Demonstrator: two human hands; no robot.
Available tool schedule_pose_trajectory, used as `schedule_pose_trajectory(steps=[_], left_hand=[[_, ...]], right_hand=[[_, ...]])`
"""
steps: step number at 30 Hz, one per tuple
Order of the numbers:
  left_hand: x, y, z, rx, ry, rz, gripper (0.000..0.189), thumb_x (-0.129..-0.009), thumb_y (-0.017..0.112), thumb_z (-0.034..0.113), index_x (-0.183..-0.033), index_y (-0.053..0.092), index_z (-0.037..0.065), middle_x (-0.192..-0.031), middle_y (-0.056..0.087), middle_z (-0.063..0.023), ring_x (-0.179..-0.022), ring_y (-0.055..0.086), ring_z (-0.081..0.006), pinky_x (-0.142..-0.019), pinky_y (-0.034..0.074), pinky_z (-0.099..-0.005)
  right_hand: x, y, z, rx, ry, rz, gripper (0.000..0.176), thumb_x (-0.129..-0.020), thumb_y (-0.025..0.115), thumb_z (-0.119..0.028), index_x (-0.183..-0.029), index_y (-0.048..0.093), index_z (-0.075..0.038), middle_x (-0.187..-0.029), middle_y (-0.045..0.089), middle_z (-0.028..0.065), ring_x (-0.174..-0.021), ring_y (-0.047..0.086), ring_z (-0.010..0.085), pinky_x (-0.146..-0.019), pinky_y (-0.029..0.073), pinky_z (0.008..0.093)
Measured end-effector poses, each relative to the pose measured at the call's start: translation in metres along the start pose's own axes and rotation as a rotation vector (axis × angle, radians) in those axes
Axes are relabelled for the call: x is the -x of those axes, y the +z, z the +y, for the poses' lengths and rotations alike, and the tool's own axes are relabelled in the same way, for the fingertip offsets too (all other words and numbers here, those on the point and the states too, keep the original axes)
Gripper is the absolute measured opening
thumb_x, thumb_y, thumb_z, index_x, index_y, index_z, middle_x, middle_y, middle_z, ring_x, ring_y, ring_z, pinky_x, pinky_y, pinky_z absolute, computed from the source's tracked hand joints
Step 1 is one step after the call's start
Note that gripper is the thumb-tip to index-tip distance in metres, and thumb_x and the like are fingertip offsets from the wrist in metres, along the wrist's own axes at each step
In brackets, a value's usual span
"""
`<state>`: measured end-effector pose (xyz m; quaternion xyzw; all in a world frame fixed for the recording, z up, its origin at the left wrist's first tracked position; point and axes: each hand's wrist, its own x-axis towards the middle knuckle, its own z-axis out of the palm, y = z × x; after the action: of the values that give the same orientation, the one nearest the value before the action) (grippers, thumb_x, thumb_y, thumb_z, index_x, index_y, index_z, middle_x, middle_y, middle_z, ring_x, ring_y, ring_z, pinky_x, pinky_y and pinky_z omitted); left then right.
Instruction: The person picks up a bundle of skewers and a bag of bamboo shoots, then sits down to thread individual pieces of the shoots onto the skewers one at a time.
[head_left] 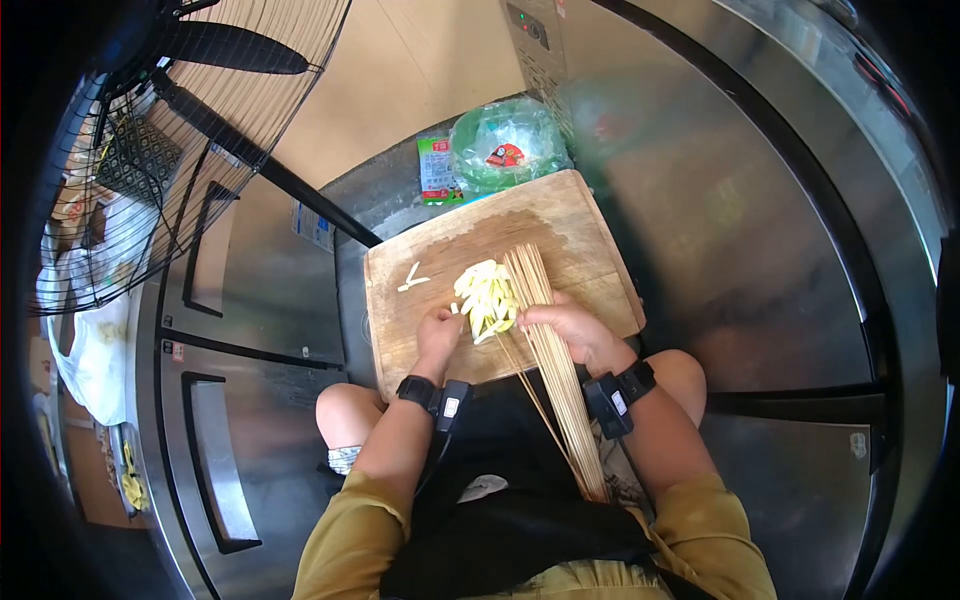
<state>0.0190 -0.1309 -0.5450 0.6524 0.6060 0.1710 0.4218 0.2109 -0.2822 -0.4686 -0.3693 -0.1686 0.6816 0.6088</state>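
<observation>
My right hand (568, 330) is closed around a thick bundle of long bamboo skewers (560, 385), which slants from the cutting board down over my lap. A couple of loose skewers (534, 392) stick out to the left of the bundle, their upper ends close to the food pile. Pale yellow-white cut pieces (485, 292), apparently a vegetable, lie heaped on the wooden cutting board (420, 345). At the heap's left edge, my left hand (438, 332) has its fingers pinched together, with a pale slice at the tips. A few slivers (412, 278) lie apart on the board's left.
Behind the board are a clear plastic bag in a green container (510, 145) and a green packet (437, 172). A standing fan (230, 125) rises at left. Steel cabinets flank both sides, the right one (720, 220) close to the board. A white bag (95, 350) hangs far left.
</observation>
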Motion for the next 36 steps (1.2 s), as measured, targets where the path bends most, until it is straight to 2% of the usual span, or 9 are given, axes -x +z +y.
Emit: schedule_pose_trajectory(steps=[5,8,11,14,18,20,24,25,36], left_hand=[[0.046,-0.023,0.014,0.439,0.010,-0.164,0.004,-0.080,0.054,0.006,-0.083,0.051,0.008,-0.080,0.061,-0.0069,-0.071,0.057,-0.0117,-0.062,0.044,-0.0236],[0.089,-0.027,0.034,0.592,-0.079,-0.431,0.006,-0.085,0.051,0.006,-0.090,0.050,0.008,-0.087,0.062,-0.0076,-0.077,0.060,-0.0128,-0.067,0.048,-0.0244],[0.103,-0.018,0.032,0.502,0.001,-0.626,0.007,-0.086,0.054,0.006,-0.089,0.048,0.009,-0.091,0.063,-0.0079,-0.077,0.061,-0.0129,-0.065,0.048,-0.0226],[0.105,-0.009,0.020,0.418,-0.002,-0.693,0.009,-0.086,0.054,0.005,-0.091,0.049,0.009,-0.091,0.063,-0.0078,-0.077,0.061,-0.0132,-0.066,0.049,-0.0223],[0.102,-0.007,0.021,0.439,0.059,-0.665,0.012,-0.087,0.055,0.005,-0.099,0.051,0.006,-0.092,0.063,-0.0088,-0.077,0.062,-0.0136,-0.066,0.050,-0.0222],[0.096,-0.011,0.033,0.546,-0.004,-0.598,0.013,-0.089,0.053,0.007,-0.102,0.053,0.004,-0.093,0.063,-0.0098,-0.080,0.062,-0.0143,-0.070,0.050,-0.0235],[0.075,-0.021,0.054,0.839,-0.096,-0.448,0.020,-0.089,0.054,0.008,-0.109,0.054,0.003,-0.099,0.063,-0.0132,-0.084,0.062,-0.0158,-0.074,0.051,-0.0251],[0.071,-0.023,0.061,0.903,-0.135,-0.434,0.018,-0.089,0.054,0.007,-0.106,0.055,0.002,-0.100,0.063,-0.0135,-0.086,0.061,-0.0165,-0.076,0.051,-0.0256],[0.053,-0.015,0.075,1.030,-0.122,-0.478,0.025,-0.089,0.052,0.004,-0.114,0.054,0.000,-0.101,0.062,-0.0137,-0.087,0.061,-0.0164,-0.077,0.051,-0.0244]], right_hand=[[0.000,-0.006,0.000,-0.031,0.023,-0.019,0.027,-0.075,0.062,-0.004,-0.102,0.058,0.001,-0.082,0.062,0.0061,-0.070,0.060,0.0132,-0.062,0.050,0.0270],[0.005,0.001,-0.004,-0.035,0.026,0.011,0.025,-0.076,0.062,-0.004,-0.100,0.058,0.000,-0.080,0.061,0.0057,-0.069,0.060,0.0127,-0.061,0.050,0.0262],[0.019,0.009,-0.011,-0.016,0.021,-0.046,0.015,-0.078,0.061,-0.008,-0.093,0.059,-0.004,-0.075,0.060,0.0021,-0.066,0.058,0.0090,-0.055,0.047,0.0225],[0.027,0.003,-0.002,0.009,0.016,-0.029,0.014,-0.078,0.061,-0.007,-0.092,0.059,-0.004,-0.074,0.060,0.0029,-0.062,0.057,0.0095,-0.052,0.047,0.0233],[0.030,-0.005,0.013,0.048,0.032,0.018,0.015,-0.077,0.061,-0.004,-0.092,0.059,-0.003,-0.073,0.059,0.0042,-0.061,0.057,0.0112,-0.052,0.048,0.0250],[0.029,-0.004,0.015,0.042,0.035,0.034,0.019,-0.075,0.060,-0.001,-0.094,0.059,0.000,-0.075,0.059,0.0054,-0.063,0.057,0.0134,-0.056,0.049,0.0275],[0.024,0.003,0.015,0.106,0.059,0.028,0.013,-0.073,0.063,-0.003,-0.085,0.059,-0.003,-0.067,0.057,0.0048,-0.057,0.055,0.0126,-0.050,0.045,0.0255],[0.022,0.005,0.016,0.105,0.068,0.001,0.011,-0.072,0.065,-0.005,-0.082,0.059,-0.004,-0.065,0.057,0.0045,-0.055,0.054,0.0120,-0.048,0.042,0.0241],[0.014,0.016,0.011,0.102,0.067,-0.046,0.010,-0.073,0.064,-0.002,-0.081,0.058,-0.004,-0.067,0.057,0.0034,-0.055,0.053,0.0113,-0.048,0.041,0.0229]])
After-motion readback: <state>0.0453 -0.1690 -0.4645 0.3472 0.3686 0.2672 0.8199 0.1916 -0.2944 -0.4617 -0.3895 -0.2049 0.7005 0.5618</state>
